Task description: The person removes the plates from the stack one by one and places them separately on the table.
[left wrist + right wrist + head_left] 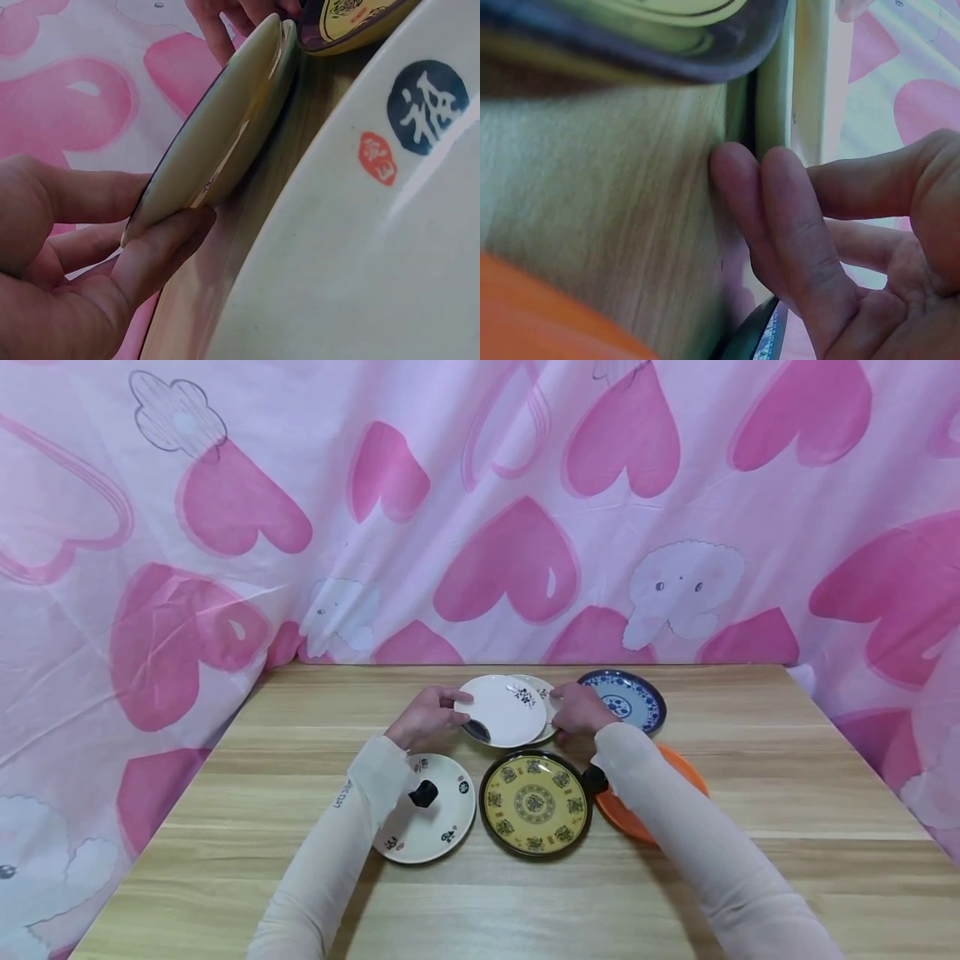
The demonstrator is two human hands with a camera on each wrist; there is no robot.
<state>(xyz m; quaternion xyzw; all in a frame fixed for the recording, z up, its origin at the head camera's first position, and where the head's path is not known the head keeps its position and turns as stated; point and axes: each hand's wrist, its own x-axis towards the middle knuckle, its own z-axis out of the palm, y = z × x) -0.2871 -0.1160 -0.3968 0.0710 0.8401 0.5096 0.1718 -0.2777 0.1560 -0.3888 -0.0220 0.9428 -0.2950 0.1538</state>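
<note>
In the head view my left hand pinches the left rim of a white plate with a dark floral print. That plate is tilted and overlaps a second white plate beneath it. My right hand is at the second plate's right edge; in the right wrist view its fingers lie on both sides of the pale rim. The left wrist view shows the upper plate's edge between left thumb and fingers. How far the two plates touch is partly hidden.
Nearer me lie a white plate with dark and red motifs, a yellow patterned plate with a dark rim and an orange plate, partly under the right sleeve. A blue-and-white plate sits behind the right hand. A pink curtain hangs behind the table.
</note>
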